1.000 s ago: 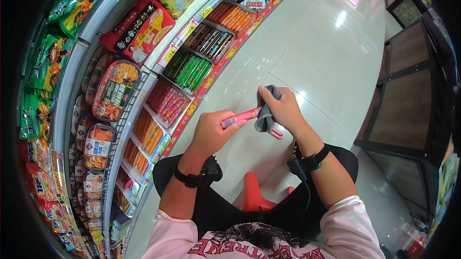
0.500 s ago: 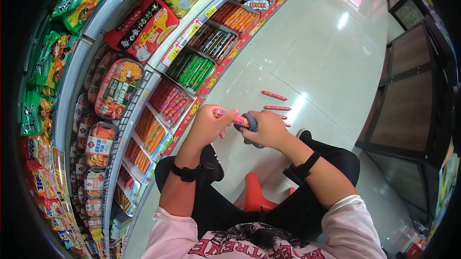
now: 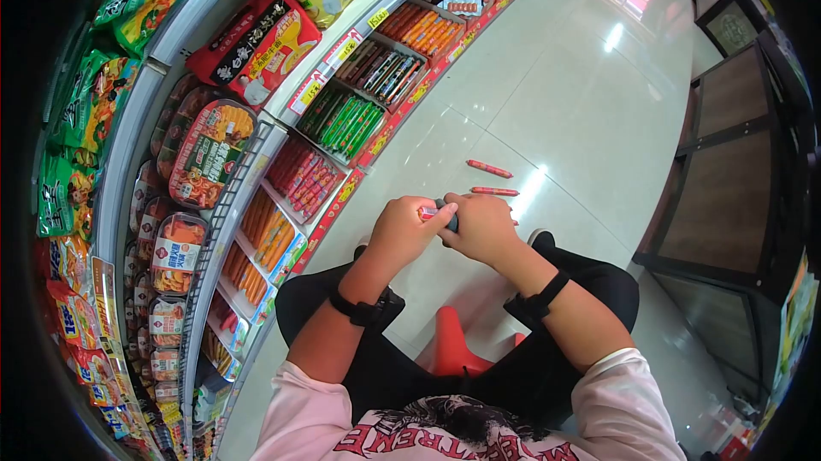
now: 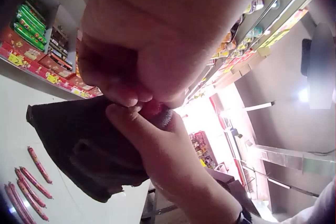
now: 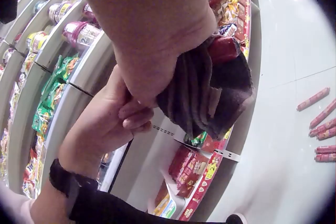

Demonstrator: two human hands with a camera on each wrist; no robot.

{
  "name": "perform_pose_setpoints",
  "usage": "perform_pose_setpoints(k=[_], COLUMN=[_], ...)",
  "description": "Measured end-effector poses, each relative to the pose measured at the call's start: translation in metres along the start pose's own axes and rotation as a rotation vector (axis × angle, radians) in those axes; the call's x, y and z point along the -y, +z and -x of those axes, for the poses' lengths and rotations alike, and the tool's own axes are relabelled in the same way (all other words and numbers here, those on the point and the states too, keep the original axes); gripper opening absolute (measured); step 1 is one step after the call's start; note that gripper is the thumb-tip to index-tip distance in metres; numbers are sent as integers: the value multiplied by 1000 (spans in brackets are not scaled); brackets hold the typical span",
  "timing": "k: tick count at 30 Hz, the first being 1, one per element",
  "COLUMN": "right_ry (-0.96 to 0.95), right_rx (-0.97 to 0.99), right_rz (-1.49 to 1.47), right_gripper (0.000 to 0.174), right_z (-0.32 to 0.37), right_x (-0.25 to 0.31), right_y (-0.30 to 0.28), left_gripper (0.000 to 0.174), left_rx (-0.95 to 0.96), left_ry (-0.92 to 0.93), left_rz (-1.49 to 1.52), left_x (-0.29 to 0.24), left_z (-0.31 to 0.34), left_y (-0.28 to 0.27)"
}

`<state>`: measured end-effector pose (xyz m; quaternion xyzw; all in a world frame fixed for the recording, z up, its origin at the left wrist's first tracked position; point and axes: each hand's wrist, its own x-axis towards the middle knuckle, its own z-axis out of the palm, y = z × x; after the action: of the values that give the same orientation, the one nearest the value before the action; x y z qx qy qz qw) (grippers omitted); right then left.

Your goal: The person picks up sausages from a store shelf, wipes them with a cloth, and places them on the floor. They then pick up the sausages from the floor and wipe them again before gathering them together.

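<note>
In front of the body the two hands meet. The left hand (image 3: 409, 226) grips one end of a red-wrapped stick (image 3: 426, 214), most of which is hidden. The right hand (image 3: 486, 228) holds a dark grey cloth (image 4: 89, 145) bunched around the stick. In the right wrist view the cloth (image 5: 205, 90) hangs in folds, with a red end (image 5: 223, 49) showing inside it. Several red sticks (image 3: 490, 168) lie on the floor beyond the hands; the left wrist view shows them (image 4: 39, 165) beside the cloth.
Shelves at the left hold green noodle packs (image 3: 94, 106), boxed meals (image 3: 209, 153) and trays of wrapped sticks (image 3: 342, 123). A red stool (image 3: 449, 345) stands between the legs. Dark cabinets (image 3: 718, 196) line the right side of the tiled floor (image 3: 556, 93).
The hands have come closer together, and less of the red stick shows. The cloth has moved left and toward the body from where it was a second ago, uncovering the sticks on the floor.
</note>
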<state>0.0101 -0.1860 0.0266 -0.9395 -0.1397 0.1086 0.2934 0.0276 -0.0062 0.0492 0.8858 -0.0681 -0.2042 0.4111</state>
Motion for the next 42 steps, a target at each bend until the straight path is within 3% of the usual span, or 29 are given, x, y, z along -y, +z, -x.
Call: perform_pose_setpoints(k=[6,9,12,15,20,21,24,29,33,36,42], right_ry=[-8,132,180,255,444,419,378,441,346,339,382], right_rx=[47,91,-96,-246,-280,-264,-213,-263,-234,-155,-199], right_rz=[-71,-236,-586,-1162,-1661,-1707,-1828,-2002,-2049,-2152,-2098], right_gripper=[27,25,24,25,36,35,33,31,31,32,34], right_z=[-2,-5,-15,-24,-23,-22,-20,-20,-19,-19,-21], right_x=[-2,4,-9,-10,-7,-9,-11,-11,-20,-22,-16], right_y=[-11,-24,-16,-18,-22,-18,-14,-26,-18,-19,-28], left_gripper=[52,51,50,49,39,37,26,26,31,35,28], left_rx=[-63,-142,-206,-214,54,133,351,420,487,506,282], left_ry=[66,158,182,149,90,95,-1,-4,-35,-58,0], left_rz=[-148,27,136,137,-177,-208,224,504,586,673,754], left_x=[-10,-6,-1,3,12,10,4,5,3,1,12], left_z=[4,2,2,2,6,7,9,3,3,5,2], left_y=[-1,-7,-11,-4,17,20,24,22,23,25,35])
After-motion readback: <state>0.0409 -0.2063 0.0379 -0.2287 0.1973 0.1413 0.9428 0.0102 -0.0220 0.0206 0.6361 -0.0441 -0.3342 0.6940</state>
